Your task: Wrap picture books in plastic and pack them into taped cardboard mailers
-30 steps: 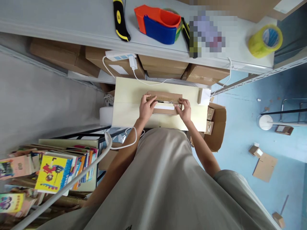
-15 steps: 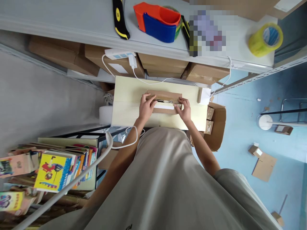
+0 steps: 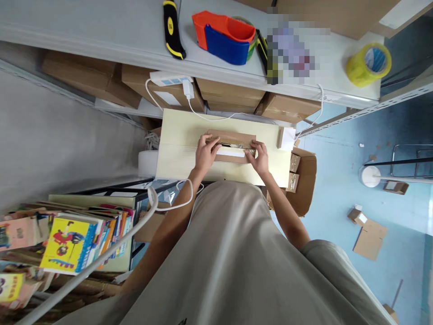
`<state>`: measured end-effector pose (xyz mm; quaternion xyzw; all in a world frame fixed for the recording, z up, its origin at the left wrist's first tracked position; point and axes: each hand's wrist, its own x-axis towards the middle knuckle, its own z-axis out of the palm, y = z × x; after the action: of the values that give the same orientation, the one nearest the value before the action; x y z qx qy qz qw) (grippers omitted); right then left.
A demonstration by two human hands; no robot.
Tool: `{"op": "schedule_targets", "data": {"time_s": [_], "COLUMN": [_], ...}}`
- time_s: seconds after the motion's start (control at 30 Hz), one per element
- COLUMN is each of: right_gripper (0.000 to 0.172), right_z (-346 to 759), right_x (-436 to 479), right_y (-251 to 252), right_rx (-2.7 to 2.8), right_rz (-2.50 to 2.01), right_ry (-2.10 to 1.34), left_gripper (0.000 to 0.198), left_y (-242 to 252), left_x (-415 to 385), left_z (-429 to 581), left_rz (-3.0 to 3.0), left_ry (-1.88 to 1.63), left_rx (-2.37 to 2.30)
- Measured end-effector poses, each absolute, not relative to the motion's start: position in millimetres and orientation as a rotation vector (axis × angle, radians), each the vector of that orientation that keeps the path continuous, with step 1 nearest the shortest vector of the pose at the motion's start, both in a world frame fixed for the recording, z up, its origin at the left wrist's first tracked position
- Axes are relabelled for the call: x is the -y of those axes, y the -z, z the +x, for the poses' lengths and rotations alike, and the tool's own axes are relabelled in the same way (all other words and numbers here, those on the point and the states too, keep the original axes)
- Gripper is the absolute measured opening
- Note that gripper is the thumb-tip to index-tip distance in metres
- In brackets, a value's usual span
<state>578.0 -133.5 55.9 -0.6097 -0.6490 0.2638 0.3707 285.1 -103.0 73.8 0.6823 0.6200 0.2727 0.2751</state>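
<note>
A small brown cardboard box (image 3: 233, 135) lies on the pale yellow tabletop (image 3: 179, 153). A white label strip (image 3: 232, 152) shows on its near part, and a narrow dark gap with shiny clear tape runs along its middle. My left hand (image 3: 204, 157) grips the box's left end, thumb and fingers bent over the top. At the opposite end, my right hand (image 3: 259, 160) pinches the box with its thumb on the near side and its fingers on the far side. What lies inside the gap cannot be made out.
A white box (image 3: 287, 138) stands at the table's right edge, with an open carton (image 3: 308, 185) of small boxes beyond. On the shelf above are a utility knife (image 3: 171, 29), an orange-blue tape dispenser (image 3: 226, 43) and yellow tape (image 3: 361, 67). A white cable (image 3: 216, 120) crosses the table's back.
Both hands keep their hold on the box, with hardly any finger movement. The whole view has shifted slightly.
</note>
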Motion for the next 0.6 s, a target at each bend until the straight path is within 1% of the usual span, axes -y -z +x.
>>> {"op": "schedule_targets", "data": {"time_s": [0.23, 0.6], "right_gripper": [0.059, 0.061], "right_z": [576.5, 577.3], "right_x": [134.9, 137.9], "right_y": [-61.5, -58.0], "right_rx": [1.671, 1.717], "right_rz": [-1.59, -1.56], "right_ry": [-0.693, -0.643], "left_gripper": [0.04, 0.04], "left_y": [-79.3, -82.5], "left_x": [105.0, 108.0], "left_z": [287.3, 287.5], "left_rz": [1.815, 1.82], "left_ry": [-0.716, -0.695], "left_rx": [-1.676, -1.678]}}
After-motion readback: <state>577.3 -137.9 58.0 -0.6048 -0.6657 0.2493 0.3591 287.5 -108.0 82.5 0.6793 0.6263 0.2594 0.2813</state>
